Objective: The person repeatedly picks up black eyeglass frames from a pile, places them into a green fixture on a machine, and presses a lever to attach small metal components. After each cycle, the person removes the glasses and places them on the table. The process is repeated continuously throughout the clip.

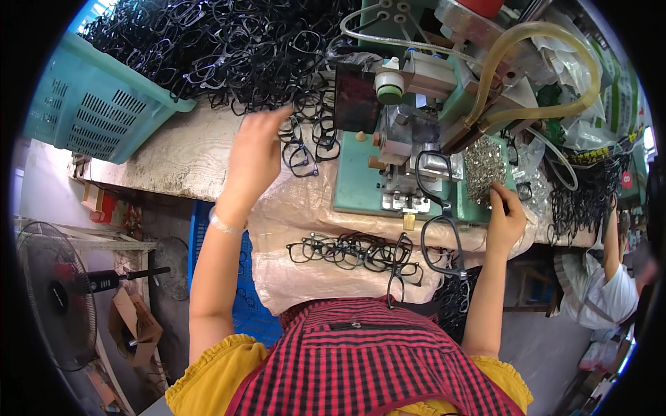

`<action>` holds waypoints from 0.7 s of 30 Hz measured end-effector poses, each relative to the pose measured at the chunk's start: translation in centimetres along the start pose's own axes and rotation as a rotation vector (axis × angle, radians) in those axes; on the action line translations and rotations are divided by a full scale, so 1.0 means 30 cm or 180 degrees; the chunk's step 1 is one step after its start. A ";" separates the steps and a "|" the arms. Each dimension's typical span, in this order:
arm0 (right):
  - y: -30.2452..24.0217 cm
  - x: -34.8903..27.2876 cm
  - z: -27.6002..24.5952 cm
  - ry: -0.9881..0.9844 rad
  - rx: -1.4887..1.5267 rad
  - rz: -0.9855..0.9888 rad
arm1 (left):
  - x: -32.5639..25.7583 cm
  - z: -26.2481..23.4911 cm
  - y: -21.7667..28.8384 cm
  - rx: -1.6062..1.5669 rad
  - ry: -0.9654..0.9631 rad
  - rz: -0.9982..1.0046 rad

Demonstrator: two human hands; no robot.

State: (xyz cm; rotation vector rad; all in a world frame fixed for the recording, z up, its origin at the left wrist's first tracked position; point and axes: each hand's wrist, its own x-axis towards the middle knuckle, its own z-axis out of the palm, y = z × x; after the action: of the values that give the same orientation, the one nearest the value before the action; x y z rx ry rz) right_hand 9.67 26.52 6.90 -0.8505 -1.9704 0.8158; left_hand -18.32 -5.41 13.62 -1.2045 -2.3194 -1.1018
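Observation:
My left hand (255,152) is over the bench, its index finger stretched out beside a dark spectacle frame (300,161); its other fingers are partly hidden and I see nothing held. At the right, the fingertips of my right hand (506,216) are pinched together at the near edge of a pile of small metal pieces (484,170). What lies between them is too small to make out. Left of that hand, a larger-looking black spectacle frame (444,244) stands at the front of a green bench machine (357,173), near its metal head (397,135).
A big heap of black spectacle frames (243,48) covers the back left beside a green basket (104,97). Several more frames (361,251) lie before me on the plastic-covered edge. A yellowish hose (590,69) loops over the machine. A fan (55,295) stands left; another person (603,291) is far right.

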 end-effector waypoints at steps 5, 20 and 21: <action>0.038 -0.071 -0.072 0.0349 0.0060 0.0334 | -0.080 0.198 -0.240 0.0566 -0.0488 0.0364; -0.383 0.037 0.203 -0.0141 0.1685 -0.0083 | -0.086 0.130 -0.101 -0.3053 0.0744 -0.1954; -0.384 0.027 0.212 -0.0207 0.1890 -0.0021 | -0.099 0.141 -0.063 -0.3234 0.0875 -0.1845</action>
State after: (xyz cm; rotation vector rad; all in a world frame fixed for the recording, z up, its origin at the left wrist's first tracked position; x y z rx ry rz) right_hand 0.82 19.24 13.39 -0.4662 -1.6378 1.3447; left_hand -17.72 -4.57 8.21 -0.4916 -1.9083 -2.6374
